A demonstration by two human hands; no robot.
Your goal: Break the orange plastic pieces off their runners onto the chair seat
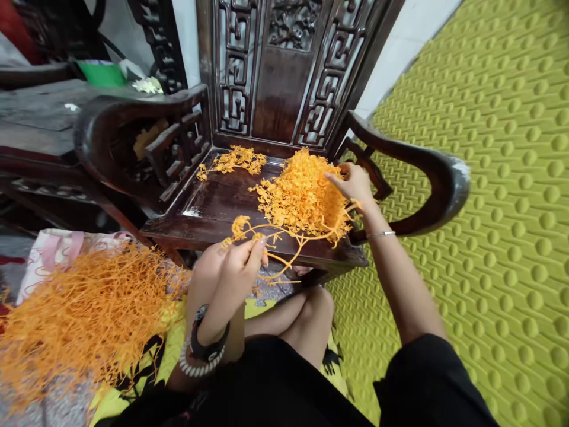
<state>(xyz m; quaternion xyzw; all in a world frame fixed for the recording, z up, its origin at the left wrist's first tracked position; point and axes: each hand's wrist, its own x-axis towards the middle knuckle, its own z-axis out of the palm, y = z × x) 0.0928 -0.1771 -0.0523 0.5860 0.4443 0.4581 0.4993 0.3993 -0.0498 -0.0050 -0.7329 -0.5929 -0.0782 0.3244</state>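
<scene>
My left hand (246, 261) pinches a thin orange branching stem (293, 252). Small curled tufts hang at its left end, and its bare forks reach right in front of the chair seat. My right hand (353, 182) rests at the right side of a heap of crinkled orange sprigs (302, 193), thumb and fingers apart; some fingertips are hidden by the heap. The heap lies on the dark wooden chair seat (213, 207). Further back on the seat is a smaller bunch of orange sprigs (237, 159).
A large tangle of bare orange stems (98, 308) lies at lower left, against a white bag with pink handles (53, 252). Curved armrests (438, 184) flank the seat. A green container (102, 73) stands on a wooden surface at left. Yellow-green bumpy matting (489, 237) covers the right.
</scene>
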